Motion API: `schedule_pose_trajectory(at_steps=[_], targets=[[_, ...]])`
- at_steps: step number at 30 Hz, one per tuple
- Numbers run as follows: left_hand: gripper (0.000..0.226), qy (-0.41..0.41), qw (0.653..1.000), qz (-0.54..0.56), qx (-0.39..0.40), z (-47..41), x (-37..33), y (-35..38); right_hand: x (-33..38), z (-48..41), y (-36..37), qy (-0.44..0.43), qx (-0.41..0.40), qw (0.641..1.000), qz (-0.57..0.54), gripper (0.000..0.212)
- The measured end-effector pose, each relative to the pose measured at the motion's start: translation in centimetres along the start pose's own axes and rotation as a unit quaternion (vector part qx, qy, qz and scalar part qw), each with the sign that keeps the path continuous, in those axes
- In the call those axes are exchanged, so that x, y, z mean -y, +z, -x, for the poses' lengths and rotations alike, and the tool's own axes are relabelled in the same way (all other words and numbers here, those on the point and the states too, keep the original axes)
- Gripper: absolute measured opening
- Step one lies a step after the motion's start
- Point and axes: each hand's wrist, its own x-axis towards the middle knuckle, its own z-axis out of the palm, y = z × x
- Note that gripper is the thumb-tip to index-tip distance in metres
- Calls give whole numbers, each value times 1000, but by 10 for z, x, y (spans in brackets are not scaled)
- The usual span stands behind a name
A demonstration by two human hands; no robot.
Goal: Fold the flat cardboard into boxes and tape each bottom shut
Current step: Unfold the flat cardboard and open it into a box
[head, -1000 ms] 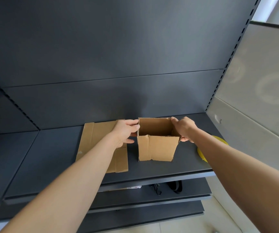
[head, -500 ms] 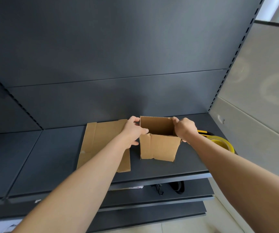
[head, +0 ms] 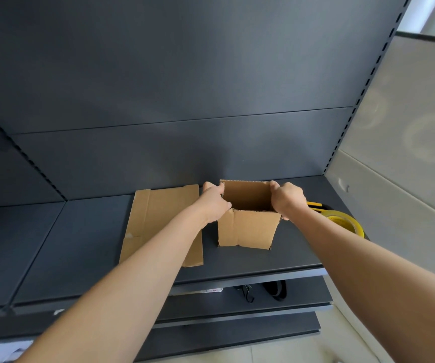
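The box (head: 247,229) stands upright on the dark shelf (head: 80,244), its top open toward you and its brown interior visible. Its near face shows a vertical crease left of centre, and small gaps show at both lower corners. Whether the bottom is taped cannot be told from this angle.

Your left hand (head: 213,203) grasps the box's left wall at the rim: the fingers curl round the far left corner and the thumb lies at the near left corner. Your right hand (head: 287,200) grasps the right wall at the rim, fingers curled over the top edge, knuckles toward you. Both forearms reach in from the lower edge of the view.

Just left of the box, partly under your left forearm, the flat cardboard (head: 158,218) lies on the same shelf, its fold lines running away from you.

To the right of the box, behind your right forearm, a yellow tape roll (head: 347,224) rests on the shelf, with a yellow-handled object (head: 314,204) just behind it; what that object is cannot be told.

Behind the shelf rises a dark back panel (head: 185,74). Below, a lower shelf (head: 302,297) carries a few black items (head: 274,290), too small to identify.
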Motion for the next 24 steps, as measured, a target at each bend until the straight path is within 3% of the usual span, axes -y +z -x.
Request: schedule_pose_trajectory(at_steps=[4,13,17,20,24], targets=[[67,-6,1000,8,7,-2,-2,1,0,-1,0,-26,0,999,43,52],[56,-5,995,101,25,-4,10,-1,-2,-4,1,-59,1,993,100,54],[51,-3,995,93,43,-7,12,-1,-1,-3,1,-61,5,991,118,55],[42,-30,992,110,62,-12,11,0,-2,-1,-1,-56,7,992,112,50],[53,-77,987,112,81,-13,13,8,-4,0,-3,-59,14,994,92,48]])
